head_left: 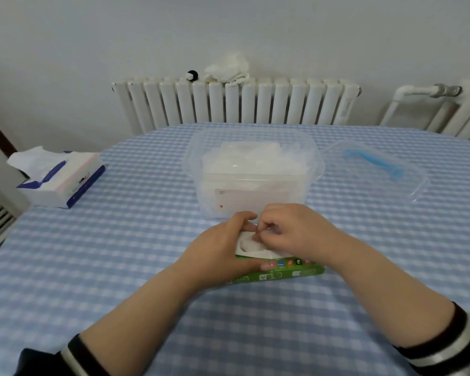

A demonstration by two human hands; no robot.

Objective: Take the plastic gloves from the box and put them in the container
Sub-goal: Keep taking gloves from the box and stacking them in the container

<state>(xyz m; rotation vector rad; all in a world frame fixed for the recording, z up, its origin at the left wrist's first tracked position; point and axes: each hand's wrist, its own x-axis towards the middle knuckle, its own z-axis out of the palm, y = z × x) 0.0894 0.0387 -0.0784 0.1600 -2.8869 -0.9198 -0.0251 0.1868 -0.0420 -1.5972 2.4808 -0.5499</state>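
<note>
Lying beneath both hands [258, 240]: box [291, 271].

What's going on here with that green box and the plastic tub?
A person is emptying a green box of thin plastic gloves. The left hand grips the box to steady it on the checked tablecloth, while the right hand pinches at the gloves in the opening on top. Just behind stands the clear container, open and already holding a pile of gloves, its lid lying to the right.
</note>
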